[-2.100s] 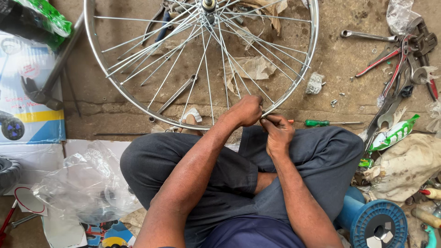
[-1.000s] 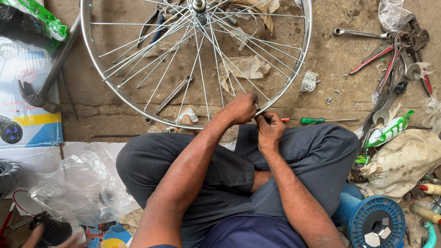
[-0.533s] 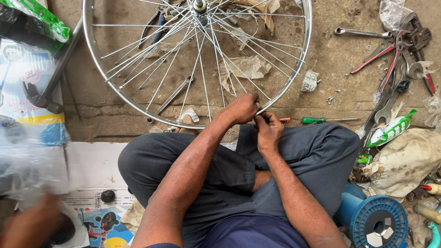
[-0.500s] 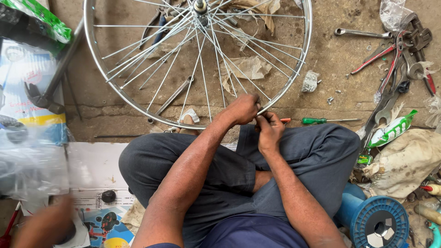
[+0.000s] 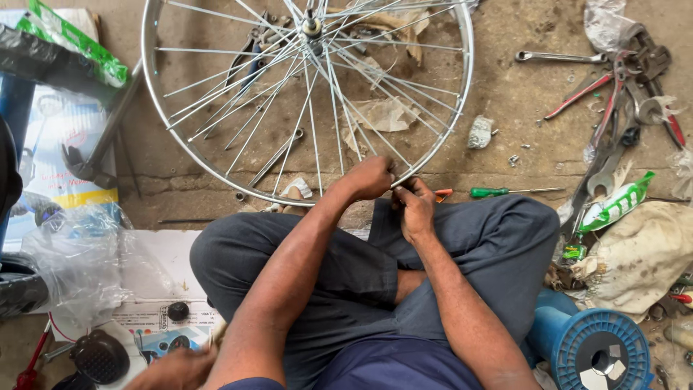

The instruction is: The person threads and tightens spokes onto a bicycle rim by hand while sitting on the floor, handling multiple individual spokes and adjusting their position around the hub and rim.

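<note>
A silver spoked bicycle wheel (image 5: pixel 173 155) lies flat on the concrete floor in front of my crossed legs. My left hand (image 5: pixel 370 178) is closed over the near part of its rim. Touching it on the right, my right hand (image 5: pixel 416 210) has its fingertips pinched at the rim where a spoke ends. What sits between those fingertips is hidden. The wheel's hub (image 5: pixel 312 27) is near the top edge of the view.
A green-handled screwdriver (image 5: pixel 498 192) lies just right of my hands. Spanners and red-handled pliers (image 5: pixel 613 94) are heaped at the right, above a blue spool (image 5: pixel 599 350). A clear plastic bag (image 5: pixel 79 253) lies at the left. Another person's hand (image 5: pixel 173 370) shows at the bottom left.
My two hands stay at the same spot on the rim. The other person's hand has moved about at the bottom left, from the corner towards my left arm.
</note>
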